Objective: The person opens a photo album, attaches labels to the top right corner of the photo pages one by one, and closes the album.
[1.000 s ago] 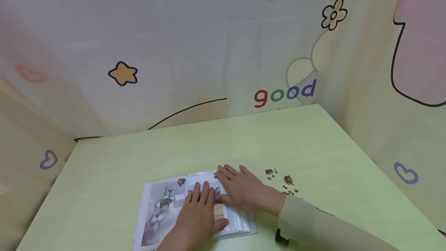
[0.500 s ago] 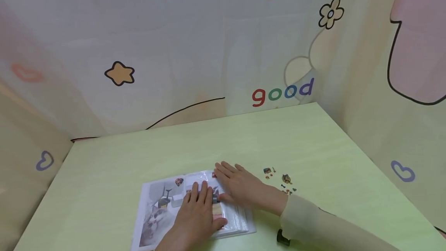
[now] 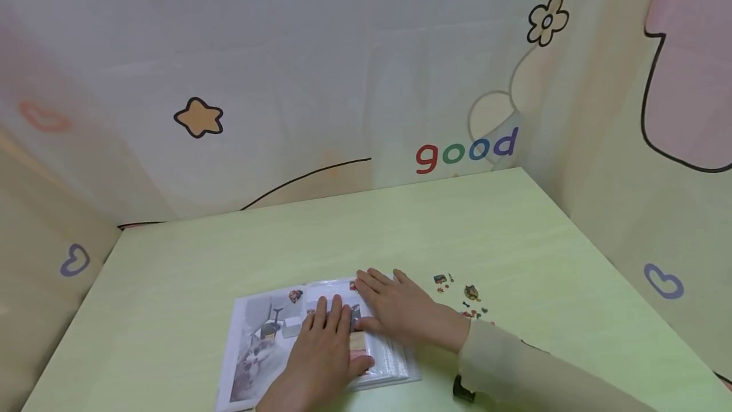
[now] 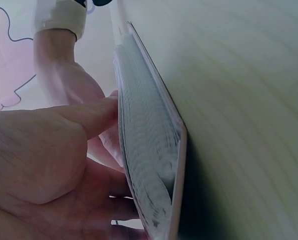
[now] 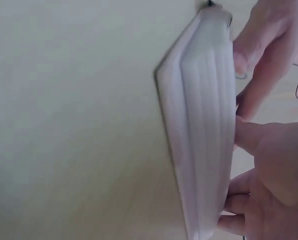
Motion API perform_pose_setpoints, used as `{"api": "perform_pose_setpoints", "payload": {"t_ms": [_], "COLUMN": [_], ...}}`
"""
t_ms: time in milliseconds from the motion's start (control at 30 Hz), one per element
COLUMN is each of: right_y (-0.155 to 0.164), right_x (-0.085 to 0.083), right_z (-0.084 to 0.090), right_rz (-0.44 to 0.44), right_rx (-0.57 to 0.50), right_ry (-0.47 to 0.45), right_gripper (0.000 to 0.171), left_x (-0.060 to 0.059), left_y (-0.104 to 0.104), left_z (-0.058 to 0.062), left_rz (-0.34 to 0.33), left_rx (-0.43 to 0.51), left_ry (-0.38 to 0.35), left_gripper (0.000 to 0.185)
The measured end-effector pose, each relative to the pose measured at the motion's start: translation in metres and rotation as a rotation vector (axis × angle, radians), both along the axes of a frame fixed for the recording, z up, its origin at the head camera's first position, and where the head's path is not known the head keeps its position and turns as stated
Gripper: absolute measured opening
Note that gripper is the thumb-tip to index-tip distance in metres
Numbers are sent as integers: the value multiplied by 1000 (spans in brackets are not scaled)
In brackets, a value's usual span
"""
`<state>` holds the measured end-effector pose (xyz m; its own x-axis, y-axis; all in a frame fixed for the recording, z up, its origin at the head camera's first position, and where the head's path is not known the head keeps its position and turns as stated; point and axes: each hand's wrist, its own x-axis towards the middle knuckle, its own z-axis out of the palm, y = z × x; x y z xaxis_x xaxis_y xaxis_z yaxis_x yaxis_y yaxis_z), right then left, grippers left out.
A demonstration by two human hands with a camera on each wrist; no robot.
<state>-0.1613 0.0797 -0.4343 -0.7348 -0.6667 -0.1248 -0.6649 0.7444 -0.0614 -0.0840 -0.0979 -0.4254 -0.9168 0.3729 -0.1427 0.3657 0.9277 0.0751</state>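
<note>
The open album (image 3: 269,342) lies flat near the front edge of the green table (image 3: 354,234), its clear sleeves showing photos, and since a second ago I see it has not shifted at all. My left hand (image 3: 320,361) lies flat, fingers straight, on the middle of the spread, and my right hand (image 3: 400,313) presses beside it on the right-hand page, also flat and gripping nothing; both have stayed put, so I judge I'm simply holding the page smoothed down. A scatter of small stickers (image 3: 466,297) lies on the table just right of the album, untouched.
</note>
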Motion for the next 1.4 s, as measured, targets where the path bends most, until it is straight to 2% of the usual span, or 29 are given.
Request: {"api": "perform_pose_setpoints", "payload": {"t_ms": [167, 267, 400, 500, 567, 700, 1000, 1167, 1267, 1400], "right_y": [0, -1, -1, -1, -2, -1, 1, 4, 6, 10], "right_x": [-8, -8, -1, 6, 8, 4, -14, -21, -25, -30], "right_z": [1, 2, 2, 3, 3, 3, 4, 4, 6, 8], "right_rz": [-38, -41, 31, 98, 96, 35, -32, -48, -56, -72], "right_rx": [-26, -40, -43, -29, -13, 21, -8, -57, -116, -231], "right_ry": [-42, -16, 56, 66, 48, 18, -86, -126, -150, -207], "right_gripper": [84, 85, 78, 72, 72, 78, 90, 93, 88, 80], "left_x": [-1, -1, 0, 1, 1, 1, 0, -2, -2, -3], "left_y": [1, 1, 0, 0, 0, 0, 2, 4, 5, 7], "left_z": [0, 0, -1, -2, -2, -2, -1, 2, 4, 6], "left_rz": [5, 8, 3, -1, -1, -8, -15, -16, -10, 3], "left_rx": [-20, -21, -12, -13, -15, -12, -37, -40, -30, 28], "left_ry": [0, 5, 11, 24, 30, 33, 55, 55, 46, 43], "left_gripper": [92, 92, 92, 92, 92, 91, 92, 92, 92, 94]}}
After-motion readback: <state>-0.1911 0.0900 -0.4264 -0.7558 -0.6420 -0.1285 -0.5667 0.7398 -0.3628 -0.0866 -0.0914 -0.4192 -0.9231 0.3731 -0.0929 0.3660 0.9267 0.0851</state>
